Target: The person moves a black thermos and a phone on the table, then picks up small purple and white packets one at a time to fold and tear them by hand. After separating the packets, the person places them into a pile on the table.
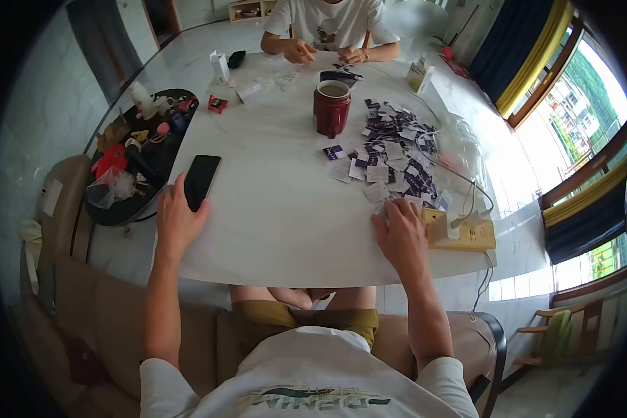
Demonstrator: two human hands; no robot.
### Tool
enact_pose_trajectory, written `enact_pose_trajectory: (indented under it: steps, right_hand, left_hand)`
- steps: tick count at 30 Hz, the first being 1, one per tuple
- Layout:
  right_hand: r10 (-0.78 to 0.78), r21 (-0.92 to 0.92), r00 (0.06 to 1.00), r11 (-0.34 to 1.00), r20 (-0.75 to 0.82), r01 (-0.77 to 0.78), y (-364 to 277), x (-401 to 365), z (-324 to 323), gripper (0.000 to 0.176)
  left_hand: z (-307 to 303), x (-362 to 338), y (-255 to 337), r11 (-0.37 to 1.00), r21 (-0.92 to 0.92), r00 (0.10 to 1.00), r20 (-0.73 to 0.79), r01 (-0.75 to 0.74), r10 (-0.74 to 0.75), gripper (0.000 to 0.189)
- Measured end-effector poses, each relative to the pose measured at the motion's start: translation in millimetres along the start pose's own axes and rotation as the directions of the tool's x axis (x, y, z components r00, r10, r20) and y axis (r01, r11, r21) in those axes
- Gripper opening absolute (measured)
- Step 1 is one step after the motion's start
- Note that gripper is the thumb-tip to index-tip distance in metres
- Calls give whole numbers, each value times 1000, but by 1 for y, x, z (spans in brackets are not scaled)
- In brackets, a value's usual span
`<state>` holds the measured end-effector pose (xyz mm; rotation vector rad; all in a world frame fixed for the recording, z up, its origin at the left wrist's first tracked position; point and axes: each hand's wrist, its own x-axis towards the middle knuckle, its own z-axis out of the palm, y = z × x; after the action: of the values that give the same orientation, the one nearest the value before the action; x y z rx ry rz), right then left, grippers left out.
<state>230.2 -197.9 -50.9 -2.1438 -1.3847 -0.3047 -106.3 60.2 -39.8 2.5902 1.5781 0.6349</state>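
Observation:
My left hand [181, 214] touches the lower left edge of a black phone [203, 180] lying on the white table [279, 230], its thumb and fingers apart on either side of the phone's corner. At the right, my right hand [401, 233] rests on the table with fingers spread, fingertips at the near edge of a pile of small purple and white cards [400, 150]. Whether a card is under those fingertips cannot be made out. Just right of this hand sits a yellow power strip [467, 231] with a white plug and cables.
A dark red cup [331, 109] stands beyond the pile. Across the table sits another person [327, 31], both hands near small cards. A red packet [217, 104] and a white box [219, 67] lie farther left; a cluttered black side table [136, 167] is at the left.

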Motion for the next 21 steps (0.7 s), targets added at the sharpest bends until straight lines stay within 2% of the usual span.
enact_pose_trajectory:
  steps: [3, 6, 9, 10, 11, 13, 14, 15, 17, 18, 21]
  right_hand:
    - [-21, -57, 999, 998, 36, 23, 3, 0, 1, 14]
    - [-56, -59, 998, 997, 40, 58, 6, 1, -1, 10]
    - [-131, -184, 985, 977, -116, 109, -11, 14, -12, 8]
    - [-152, -204, 974, 972, -169, 116, -16, 21, -15, 7]
    - [-147, -143, 969, 982, -199, 120, -20, 29, -15, 7]
    - [-122, -21, 959, 993, -254, 120, -27, 45, -13, 7]
    - [-64, 165, 970, 981, -235, 105, -30, 56, -8, 8]
    - [48, 352, 995, 936, -91, -13, -37, 67, -5, 10]
    - [171, 627, 954, 723, 246, -291, -52, 90, -1, 15]
    - [108, 743, 964, 618, 243, -256, -48, 98, 21, 21]
    - [58, 740, 910, 563, 410, -369, -63, 116, 39, 21]
  left_hand:
    - [-5, 1, 7, 999, 28, 996, 73, 40, -42, 79]
    - [-9, 1, 25, 984, 79, 982, -92, -160, 167, 76]
    - [-23, 10, 71, 902, -191, 921, -139, -386, 365, 65]
    - [-24, 14, 86, 833, -334, 897, -123, -440, 425, 55]
    - [-22, 19, 101, 740, -471, 866, -118, -479, 486, 45]
    - [-15, 28, 128, 620, -750, 845, 160, -232, 510, 31]
    - [-10, 32, 140, 579, -800, 826, 215, -157, 520, 26]
    - [-3, 35, 150, 539, -839, 803, 267, -78, 533, 22]
    - [12, 37, 162, 377, -901, 784, 390, 216, 483, 21]
    - [19, 38, 164, 280, -891, 762, 451, 356, 466, 21]
    - [40, 37, 156, 39, -898, 820, 418, 439, 392, 21]
